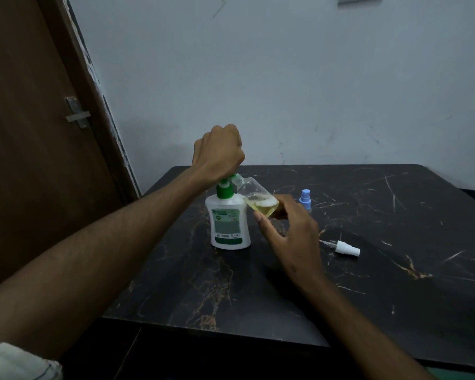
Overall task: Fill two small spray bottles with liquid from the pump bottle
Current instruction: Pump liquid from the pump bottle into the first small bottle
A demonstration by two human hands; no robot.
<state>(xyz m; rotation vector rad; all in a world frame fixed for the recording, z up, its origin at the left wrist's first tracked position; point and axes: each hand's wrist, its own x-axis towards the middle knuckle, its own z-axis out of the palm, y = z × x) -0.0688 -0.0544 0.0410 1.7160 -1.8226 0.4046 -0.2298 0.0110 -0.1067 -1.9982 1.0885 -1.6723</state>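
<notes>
A white pump bottle (229,223) with a green pump head stands on the black marble table (368,270). My left hand (218,152) sits curled on top of the pump head, pressing it down. My right hand (288,229) grips a small clear spray bottle (254,194) by its base, tilted with its open neck at the pump's spout. Yellowish foamy liquid lies in its lower part. A second small bottle with a blue spray cap (305,199) stands just behind my right hand. A white spray head with its tube (344,247) lies loose on the table to the right.
A brown door (39,160) with a metal latch stands at the left, beside the table's left edge. A pale wall (285,91) runs behind the table. The table's near edge crosses the lower part of the view.
</notes>
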